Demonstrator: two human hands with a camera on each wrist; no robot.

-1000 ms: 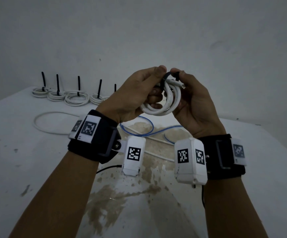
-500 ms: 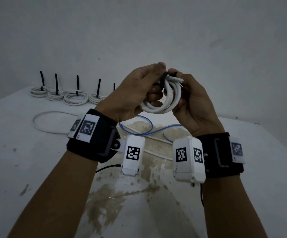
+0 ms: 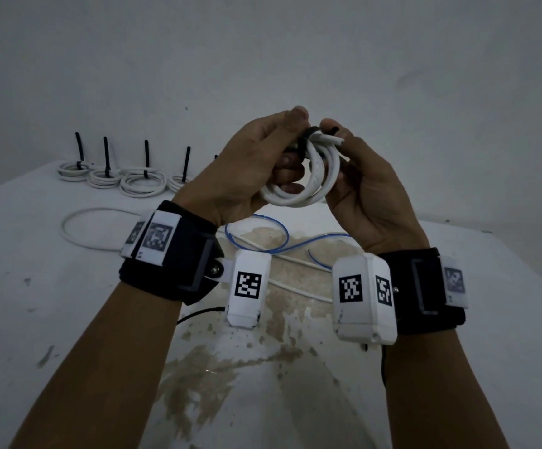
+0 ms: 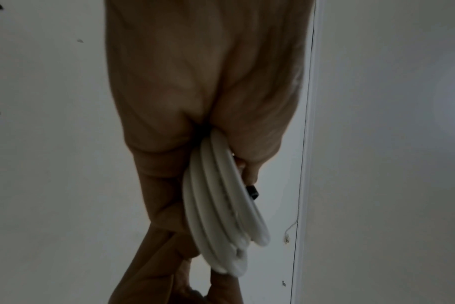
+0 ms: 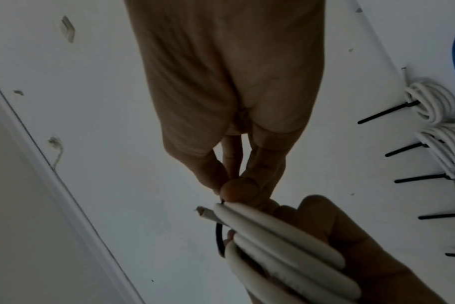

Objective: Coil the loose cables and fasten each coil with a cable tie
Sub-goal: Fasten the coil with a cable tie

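Left hand (image 3: pixel 250 166) grips 1 white coil (image 3: pixel 308 186); right hand (image 3: pixel 365 189) pinches 1 black tie (image 3: pixel 303 142). 4 tied coils (image 3: pixel 143 183) behind.

no readable text, only coded wrist markers (image 3: pixel 248 285)

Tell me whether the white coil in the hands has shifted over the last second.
No. The white coil stays held above the blue cable, level with the row of tied coils; only the fingers adjust.
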